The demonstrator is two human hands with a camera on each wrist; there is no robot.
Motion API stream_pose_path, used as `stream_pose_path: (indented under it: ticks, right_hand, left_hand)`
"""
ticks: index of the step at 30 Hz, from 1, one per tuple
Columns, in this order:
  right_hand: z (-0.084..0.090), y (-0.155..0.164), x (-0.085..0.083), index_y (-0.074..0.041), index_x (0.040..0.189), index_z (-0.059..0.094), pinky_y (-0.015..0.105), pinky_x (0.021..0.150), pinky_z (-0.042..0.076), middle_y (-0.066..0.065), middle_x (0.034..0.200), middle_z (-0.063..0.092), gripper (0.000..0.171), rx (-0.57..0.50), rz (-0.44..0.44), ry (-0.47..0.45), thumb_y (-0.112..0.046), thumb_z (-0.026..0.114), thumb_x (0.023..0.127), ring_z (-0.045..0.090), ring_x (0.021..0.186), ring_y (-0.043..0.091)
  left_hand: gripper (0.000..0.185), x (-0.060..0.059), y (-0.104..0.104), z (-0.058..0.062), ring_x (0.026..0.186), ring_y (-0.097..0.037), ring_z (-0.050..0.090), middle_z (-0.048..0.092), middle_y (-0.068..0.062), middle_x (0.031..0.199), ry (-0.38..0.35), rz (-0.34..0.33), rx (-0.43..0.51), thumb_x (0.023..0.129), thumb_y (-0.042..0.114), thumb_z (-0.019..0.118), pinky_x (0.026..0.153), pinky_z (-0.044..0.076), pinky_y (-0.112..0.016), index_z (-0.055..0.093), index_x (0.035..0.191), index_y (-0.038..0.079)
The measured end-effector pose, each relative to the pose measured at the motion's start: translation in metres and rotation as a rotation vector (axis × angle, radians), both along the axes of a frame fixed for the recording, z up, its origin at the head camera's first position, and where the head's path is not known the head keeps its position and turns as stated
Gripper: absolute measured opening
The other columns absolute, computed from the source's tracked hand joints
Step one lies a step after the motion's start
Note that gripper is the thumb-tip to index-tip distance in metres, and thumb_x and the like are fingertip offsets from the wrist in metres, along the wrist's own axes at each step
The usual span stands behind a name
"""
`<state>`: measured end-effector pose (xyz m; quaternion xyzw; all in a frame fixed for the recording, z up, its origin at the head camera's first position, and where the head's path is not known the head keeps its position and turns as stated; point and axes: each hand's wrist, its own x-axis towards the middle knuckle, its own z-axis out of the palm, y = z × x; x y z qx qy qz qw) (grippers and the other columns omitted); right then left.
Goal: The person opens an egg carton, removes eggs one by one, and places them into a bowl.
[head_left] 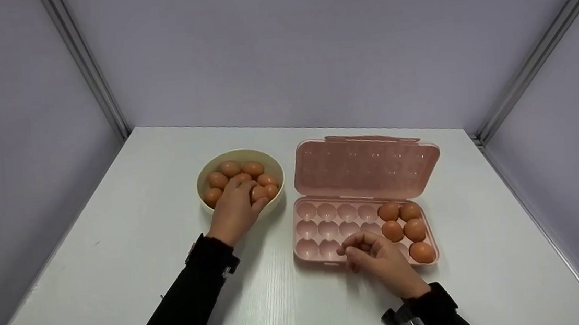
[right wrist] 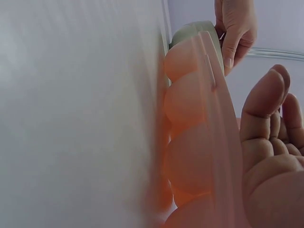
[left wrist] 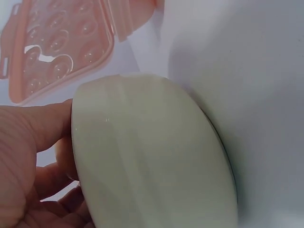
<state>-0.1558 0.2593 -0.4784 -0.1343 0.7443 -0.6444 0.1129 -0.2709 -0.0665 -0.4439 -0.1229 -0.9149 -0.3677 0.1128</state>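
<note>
A cream bowl (head_left: 206,172) holds several brown eggs (head_left: 229,167). My left hand (head_left: 242,193) reaches into it, fingers curled over an egg (head_left: 259,192) by the thumb. In the left wrist view the bowl's outer wall (left wrist: 152,152) fills the frame, with my thumb (left wrist: 42,123) beside it. To the right lies an open pink egg tray (head_left: 325,214) with its lid (head_left: 366,166) tipped back. Several eggs (head_left: 413,229) sit at its right end. My right hand (head_left: 365,250) hovers over the tray's front row, loosely curled and holding nothing. In the right wrist view the tray's side (right wrist: 190,142) is next to my palm (right wrist: 270,156).
Both containers stand on a white table (head_left: 120,261) enclosed by grey walls on three sides. The tray's left cups hold nothing. Bare tabletop lies to the left of the bowl and along the front edge.
</note>
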Motion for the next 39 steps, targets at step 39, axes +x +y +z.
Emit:
stream_pose_path:
  ticks: [39]
  right_hand:
    - [0.001,0.001,-0.002,0.009,0.124,0.061,0.026,0.078,0.058,0.021,0.116,0.072,0.029,0.021,-0.012,0.019,-0.015,0.063,0.108,0.067,0.087,0.011]
  left_hand:
    - [0.025,0.096,0.073,-0.01,0.097,-0.018,0.065,0.071,-0.001,0.106,0.535,-0.169,-0.033,0.091,0.03,0.087,0.082,0.057,-0.032,0.076,0.108,0.015]
